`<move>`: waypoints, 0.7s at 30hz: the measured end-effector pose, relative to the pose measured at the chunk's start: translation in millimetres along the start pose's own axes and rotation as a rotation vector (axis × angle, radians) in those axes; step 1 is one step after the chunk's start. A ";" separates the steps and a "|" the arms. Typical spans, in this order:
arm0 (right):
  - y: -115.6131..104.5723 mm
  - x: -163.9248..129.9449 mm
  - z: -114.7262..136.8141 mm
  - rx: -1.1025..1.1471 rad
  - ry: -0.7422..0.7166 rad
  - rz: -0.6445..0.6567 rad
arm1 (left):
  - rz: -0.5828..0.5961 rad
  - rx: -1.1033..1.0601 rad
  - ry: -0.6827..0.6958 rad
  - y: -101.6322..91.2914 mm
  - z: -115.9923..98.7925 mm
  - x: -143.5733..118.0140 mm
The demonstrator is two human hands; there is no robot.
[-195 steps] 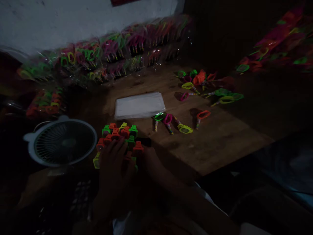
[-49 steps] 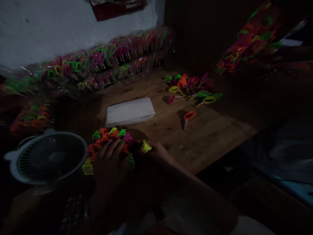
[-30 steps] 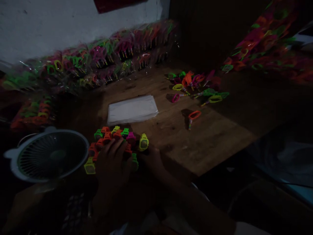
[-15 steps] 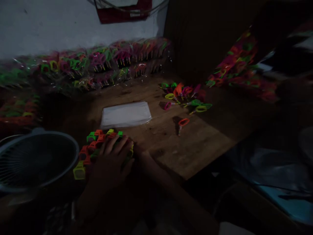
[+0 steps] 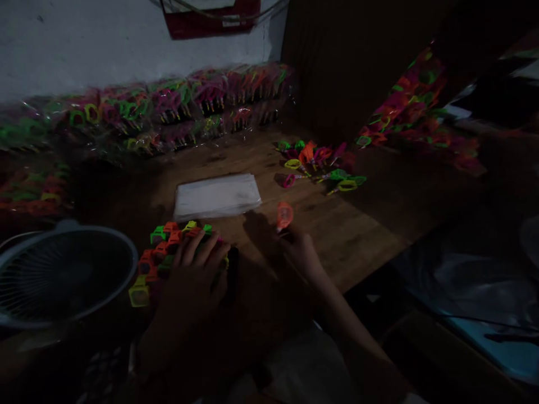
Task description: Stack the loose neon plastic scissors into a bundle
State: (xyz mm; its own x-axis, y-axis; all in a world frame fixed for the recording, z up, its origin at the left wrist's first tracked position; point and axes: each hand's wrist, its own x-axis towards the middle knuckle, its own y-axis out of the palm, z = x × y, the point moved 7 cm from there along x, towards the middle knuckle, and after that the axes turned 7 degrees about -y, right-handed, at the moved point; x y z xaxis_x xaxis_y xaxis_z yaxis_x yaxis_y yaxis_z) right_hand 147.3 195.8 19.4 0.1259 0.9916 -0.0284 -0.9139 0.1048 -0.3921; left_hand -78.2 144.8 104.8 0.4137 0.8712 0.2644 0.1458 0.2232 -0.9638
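Note:
The scene is very dark. My left hand (image 5: 191, 280) lies flat on a packed cluster of neon toy pieces (image 5: 162, 252), orange, green and yellow, at the near edge of the wooden table (image 5: 345, 235). My right hand (image 5: 301, 255) is out to the right of it and holds an orange ring-topped toy (image 5: 284, 215) just above the table. A stack of clear plastic bags (image 5: 217, 196) lies just beyond both hands. Further back right is a loose heap of the same ring-topped toys (image 5: 320, 165) in green, yellow, pink and orange.
A white round fan (image 5: 59, 275) sits at the left, close to the toy cluster. Clear bags filled with neon toys (image 5: 168, 112) line the back wall, and more (image 5: 33, 188) lie at far left. Another pile of neon toys (image 5: 416, 118) rises at the right.
My right hand left the toy cluster, reached right and picked up the lone orange ring toy that lay on the table. My left hand stayed on the cluster.

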 end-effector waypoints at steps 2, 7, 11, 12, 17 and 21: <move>39.8 -27.8 4.6 0.279 0.012 0.127 | -0.005 -0.016 0.004 1.1 1.1 0.2; 105.9 -88.5 14.7 0.526 -0.002 0.327 | 0.029 -0.047 0.008 4.7 4.1 -1.3; 111.0 -102.3 17.3 0.392 -0.142 0.257 | 0.051 -0.037 0.003 4.5 4.2 -2.2; 109.9 -103.1 16.8 0.363 -0.155 0.235 | 0.053 -0.031 0.002 4.2 4.3 -2.4; 112.1 -112.4 23.4 0.165 -0.312 0.234 | 0.015 -0.040 0.023 0.2 4.1 -6.4; 123.1 -121.1 14.5 0.061 -0.312 0.208 | -0.131 0.000 -0.029 -9.7 2.5 -16.8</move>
State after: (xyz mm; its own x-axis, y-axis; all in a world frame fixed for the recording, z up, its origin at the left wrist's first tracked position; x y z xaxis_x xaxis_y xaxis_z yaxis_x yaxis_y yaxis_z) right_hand 14.0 89.6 -12.1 -0.1794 0.9665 0.1835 -0.9301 -0.1059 -0.3518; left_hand -88.7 129.1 109.6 0.3650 0.8467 0.3871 0.1969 0.3362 -0.9210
